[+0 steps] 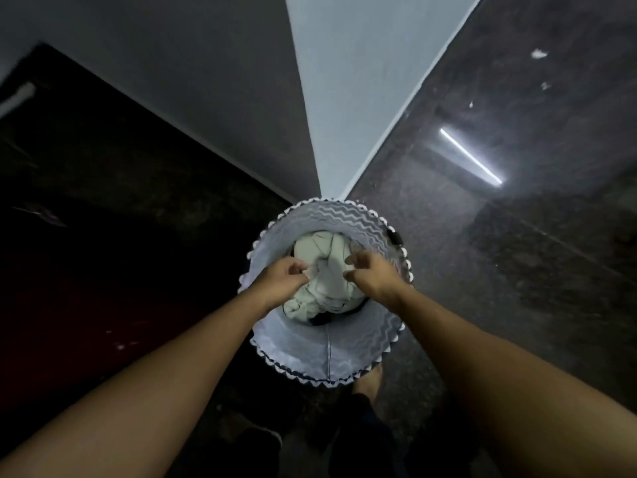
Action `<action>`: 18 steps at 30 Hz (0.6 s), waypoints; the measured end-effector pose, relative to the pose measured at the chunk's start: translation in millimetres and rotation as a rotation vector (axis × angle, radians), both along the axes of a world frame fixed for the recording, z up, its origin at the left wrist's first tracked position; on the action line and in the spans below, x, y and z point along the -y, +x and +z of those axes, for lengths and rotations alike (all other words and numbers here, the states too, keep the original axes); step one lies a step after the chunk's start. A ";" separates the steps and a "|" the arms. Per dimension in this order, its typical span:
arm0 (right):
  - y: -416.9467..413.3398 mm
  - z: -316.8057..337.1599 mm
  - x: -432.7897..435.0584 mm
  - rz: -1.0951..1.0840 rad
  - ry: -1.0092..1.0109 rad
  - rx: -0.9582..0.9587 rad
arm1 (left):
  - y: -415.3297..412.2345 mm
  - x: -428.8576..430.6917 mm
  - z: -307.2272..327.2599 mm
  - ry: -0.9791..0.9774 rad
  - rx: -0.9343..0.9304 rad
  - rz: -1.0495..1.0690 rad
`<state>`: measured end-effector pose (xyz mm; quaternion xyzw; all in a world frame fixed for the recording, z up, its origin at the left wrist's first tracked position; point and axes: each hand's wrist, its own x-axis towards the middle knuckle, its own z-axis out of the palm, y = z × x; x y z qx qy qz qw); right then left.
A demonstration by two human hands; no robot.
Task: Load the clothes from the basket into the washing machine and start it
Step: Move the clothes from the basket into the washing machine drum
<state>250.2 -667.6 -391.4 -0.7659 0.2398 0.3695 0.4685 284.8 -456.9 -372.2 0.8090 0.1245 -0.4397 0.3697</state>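
Observation:
I look straight down into a round white laundry basket (303, 350) with a zigzag pattern and a scalloped rim. It stands on the floor against a wall corner. A crumpled pale garment (327, 270) fills it, with a dark piece (322, 319) showing underneath. Both my hands are inside the basket's mouth. My left hand (286, 277) has its fingers curled, pinching the left edge of the pale garment. My right hand (370, 274) hovers just over the garment's right side with its fingers loosely bent and spread, holding nothing. No washing machine is in view.
A pale wall corner (327, 98) rises behind the basket. Glossy dark stone floor (499, 236) lies to the right, reflecting a tube light. A dark, dim area (86, 219) is on the left. My bare foot (370, 379) stands just below the basket.

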 end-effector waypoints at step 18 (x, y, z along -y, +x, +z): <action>28.6 -359.3 -43.9 -0.188 -0.221 -0.162 | 2.4 32.5 -332.8 0.105 -0.106 0.009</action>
